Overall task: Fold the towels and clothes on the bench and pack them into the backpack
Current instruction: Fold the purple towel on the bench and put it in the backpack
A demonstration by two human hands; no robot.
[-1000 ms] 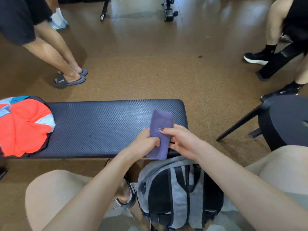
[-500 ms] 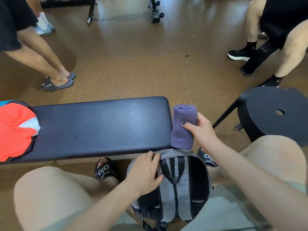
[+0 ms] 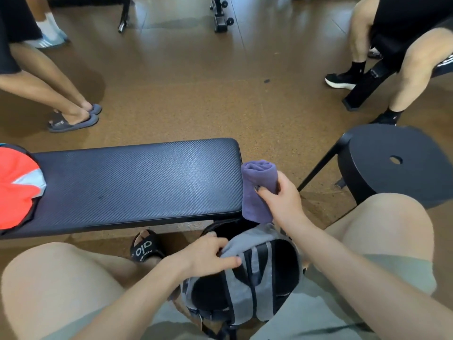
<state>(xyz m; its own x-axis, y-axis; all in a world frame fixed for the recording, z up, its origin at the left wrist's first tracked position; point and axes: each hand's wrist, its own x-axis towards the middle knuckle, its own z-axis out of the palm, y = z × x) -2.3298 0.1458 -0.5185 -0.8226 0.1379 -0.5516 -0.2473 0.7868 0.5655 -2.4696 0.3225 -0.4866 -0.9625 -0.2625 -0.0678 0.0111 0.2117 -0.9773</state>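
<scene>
Right hand [image 3: 282, 201] clamped round rolled purple towel [image 3: 256, 190], just above backpack [image 3: 255, 273] mouth | left hand [image 3: 208, 251] pinching flap open | risk: roll loosens or snags rim if opening sags | orange garment [image 3: 17, 185] unfolded on bench [image 3: 137, 180]

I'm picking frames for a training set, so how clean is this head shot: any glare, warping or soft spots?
Head view: wide-angle warping bows the bench edges and swells the knees at the bottom corners; soft window glare lies on the floor at the top; the purple towel in the right hand and the left hand on the backpack are fairly sharp, with even light and soft shadows.
</scene>
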